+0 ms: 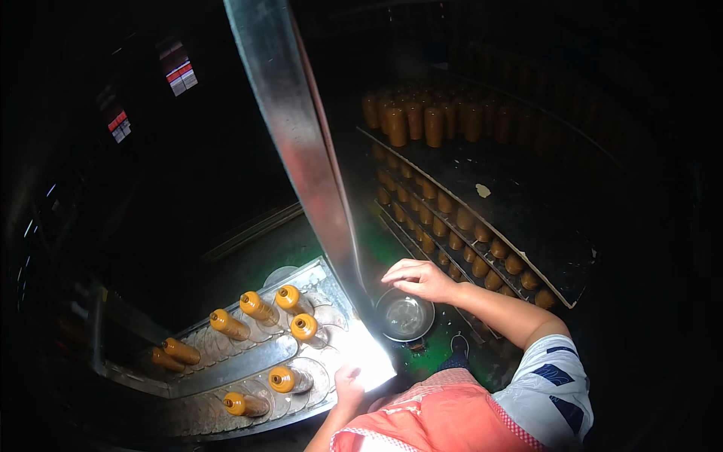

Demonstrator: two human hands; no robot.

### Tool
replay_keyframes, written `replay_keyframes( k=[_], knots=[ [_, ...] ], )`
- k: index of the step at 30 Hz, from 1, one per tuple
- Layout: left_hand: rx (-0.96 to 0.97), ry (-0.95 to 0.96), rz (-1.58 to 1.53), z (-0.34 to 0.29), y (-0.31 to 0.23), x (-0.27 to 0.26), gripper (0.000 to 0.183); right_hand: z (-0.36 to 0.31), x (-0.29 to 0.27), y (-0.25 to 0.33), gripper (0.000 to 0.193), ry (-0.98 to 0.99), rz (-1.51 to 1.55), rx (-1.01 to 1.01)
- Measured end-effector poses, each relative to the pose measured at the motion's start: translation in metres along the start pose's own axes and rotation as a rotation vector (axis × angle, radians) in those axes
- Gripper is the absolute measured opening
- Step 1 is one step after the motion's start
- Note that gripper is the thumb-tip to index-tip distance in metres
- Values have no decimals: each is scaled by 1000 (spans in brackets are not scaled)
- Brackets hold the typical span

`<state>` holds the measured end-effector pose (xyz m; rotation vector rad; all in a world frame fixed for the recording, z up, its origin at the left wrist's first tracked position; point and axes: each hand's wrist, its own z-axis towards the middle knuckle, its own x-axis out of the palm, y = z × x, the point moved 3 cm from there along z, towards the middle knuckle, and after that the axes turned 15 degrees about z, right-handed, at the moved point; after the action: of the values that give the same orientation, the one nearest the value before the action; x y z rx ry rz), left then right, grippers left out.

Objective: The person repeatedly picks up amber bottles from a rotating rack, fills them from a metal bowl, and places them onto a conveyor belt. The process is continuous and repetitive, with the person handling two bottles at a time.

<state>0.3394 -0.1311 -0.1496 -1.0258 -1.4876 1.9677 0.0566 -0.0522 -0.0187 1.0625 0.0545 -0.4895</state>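
My right hand (423, 280) reaches out over a round metal bowl (407, 316) that seems to hold water. Its fingers are stretched out and nothing shows in them. At the brightly lit corner of a conveyor, my left hand (349, 388) rests low by the metal edge; glare washes out its fingers. Several bottle-shaped pieces with glossy orange-yellow tops stand on the looping conveyor (320, 380) of overlapping plates. Closest to my left hand is one such bottle (291, 379), with another bottle (309, 329) farther up near the corner.
A tall metal post (301, 128) rises between the conveyor and the bowl. On the right, a multi-level rack (482, 218) carries rows of brownish-orange jars, with more jars (433, 126) grouped on its top. My shoe (459, 346) is on the floor below the bowl. The surroundings are dark.
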Motion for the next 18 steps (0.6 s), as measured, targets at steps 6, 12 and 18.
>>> replay_keyframes(
  k=[6, 12, 18],
  knots=[
    [75, 152, -144, 221, -106, 164, 23, -70, -381, -14, 36, -645, -374, 113],
    [282, -44, 333, 489, -192, 256, 42, -102, -678, -66, 58, -895, -951, 300],
    [447, -127, 939, 712, -251, 350, 58, -82, -830, -147, 61, -1021, -1030, 717]
  ],
)
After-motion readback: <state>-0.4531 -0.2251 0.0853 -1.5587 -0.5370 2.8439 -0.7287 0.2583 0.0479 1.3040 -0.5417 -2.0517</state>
